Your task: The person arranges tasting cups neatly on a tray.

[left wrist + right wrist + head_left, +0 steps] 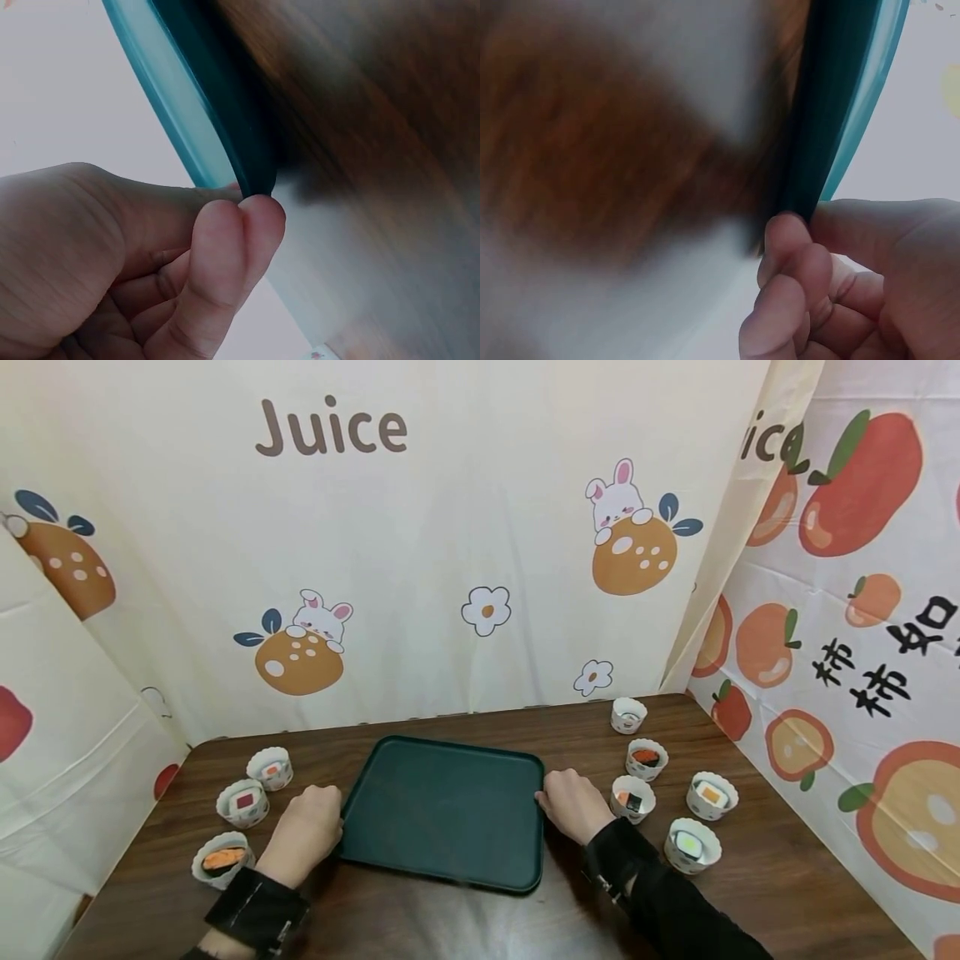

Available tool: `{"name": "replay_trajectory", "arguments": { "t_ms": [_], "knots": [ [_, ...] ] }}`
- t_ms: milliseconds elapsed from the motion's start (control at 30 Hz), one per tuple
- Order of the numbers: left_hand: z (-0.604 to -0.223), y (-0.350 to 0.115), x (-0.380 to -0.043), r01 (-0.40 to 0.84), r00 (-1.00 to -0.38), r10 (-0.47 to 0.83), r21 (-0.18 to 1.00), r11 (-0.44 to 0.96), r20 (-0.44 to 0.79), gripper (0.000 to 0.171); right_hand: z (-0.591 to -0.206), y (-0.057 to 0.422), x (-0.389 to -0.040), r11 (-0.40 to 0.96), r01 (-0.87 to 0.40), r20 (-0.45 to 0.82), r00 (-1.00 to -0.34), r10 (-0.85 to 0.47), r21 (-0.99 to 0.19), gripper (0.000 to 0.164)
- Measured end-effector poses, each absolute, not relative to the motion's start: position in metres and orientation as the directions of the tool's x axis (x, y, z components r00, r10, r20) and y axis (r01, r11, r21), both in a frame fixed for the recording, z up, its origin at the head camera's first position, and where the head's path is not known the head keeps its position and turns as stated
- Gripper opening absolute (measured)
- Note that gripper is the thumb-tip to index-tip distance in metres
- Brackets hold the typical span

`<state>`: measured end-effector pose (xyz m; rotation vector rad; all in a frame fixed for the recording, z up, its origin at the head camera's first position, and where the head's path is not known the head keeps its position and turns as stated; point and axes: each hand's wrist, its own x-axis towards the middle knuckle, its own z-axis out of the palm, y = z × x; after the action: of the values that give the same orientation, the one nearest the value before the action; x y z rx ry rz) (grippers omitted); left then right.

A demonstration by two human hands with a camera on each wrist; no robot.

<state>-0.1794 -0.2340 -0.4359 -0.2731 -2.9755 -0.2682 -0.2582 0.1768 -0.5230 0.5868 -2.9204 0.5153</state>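
Note:
A dark green rectangular tray [442, 814] with a raised rim lies level in the middle of the wooden table, nothing on it. My left hand [306, 831] pinches its left edge; in the left wrist view the thumb is over the rim and two fingertips [219, 232] press from beneath. At the opposite side my right hand [573, 806] grips the right edge, with thumb and curled fingers [787, 236] on the rim in the right wrist view. The tray's underside [817, 112] shows in both wrist views.
Left of the tray stand three paper cups, the nearest cup [222, 860] holding orange-topped sushi. On the right are several more cups, including a cup with pale green filling [692, 846] and a cup at the back [627, 716]. Printed curtains [420, 543] hang behind the wooden table [390, 918].

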Motion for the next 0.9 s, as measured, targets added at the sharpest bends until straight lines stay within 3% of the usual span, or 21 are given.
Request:
{"name": "replay_trajectory", "arguments": {
  "t_ms": [200, 300, 433, 900],
  "knots": [
    [-0.437, -0.228, -0.172, 0.206, -0.970, 0.181, 0.148, 0.967, 0.162, 0.019, -0.468, 0.163, -0.238, 0.863, -0.389, 0.165, -0.921, -0.354, -0.322, 0.031],
    [-0.438, -0.226, -0.168, 0.222, -0.963, 0.195, 0.139, 0.965, 0.184, 0.020, -0.443, 0.153, -0.228, 0.890, -0.329, 0.104, -0.944, -0.313, -0.316, 0.026],
    [-0.441, -0.223, -0.162, 0.244, -0.954, 0.212, 0.136, 0.960, 0.211, 0.023, -0.439, 0.150, -0.235, 0.912, -0.291, 0.065, -0.956, -0.285, -0.290, 0.021],
    [-0.440, -0.204, -0.140, 0.206, -0.970, 0.171, 0.213, 0.955, 0.174, 0.022, -0.442, 0.153, -0.255, 0.918, -0.313, 0.102, -0.950, -0.296, -0.244, 0.015]
  ]
}}
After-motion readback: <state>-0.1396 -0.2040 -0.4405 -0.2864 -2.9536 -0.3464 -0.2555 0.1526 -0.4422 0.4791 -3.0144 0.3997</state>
